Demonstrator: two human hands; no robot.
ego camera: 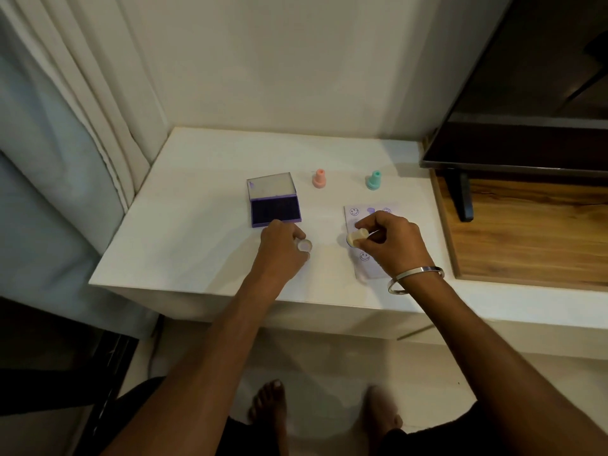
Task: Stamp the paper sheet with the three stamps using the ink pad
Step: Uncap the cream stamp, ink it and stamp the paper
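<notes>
A small paper sheet (357, 216) with several purple smiley prints lies on the white table (197, 232), right of centre. My right hand (391, 241) grips a cream stamp (357, 237), tilted over the sheet's left edge. My left hand (283, 245) holds a small round cap (304, 246) just above the table, in front of the ink pad. The purple ink pad (275, 209) sits open with its clear lid raised. A pink stamp (319, 178) and a teal stamp (373, 180) stand upright behind the sheet.
A dark television (526, 93) on a stand foot (462, 199) occupies the wooden shelf (533, 232) at the right. A curtain (65, 126) hangs at the left. The wall runs behind the table. My bare feet show on the floor below.
</notes>
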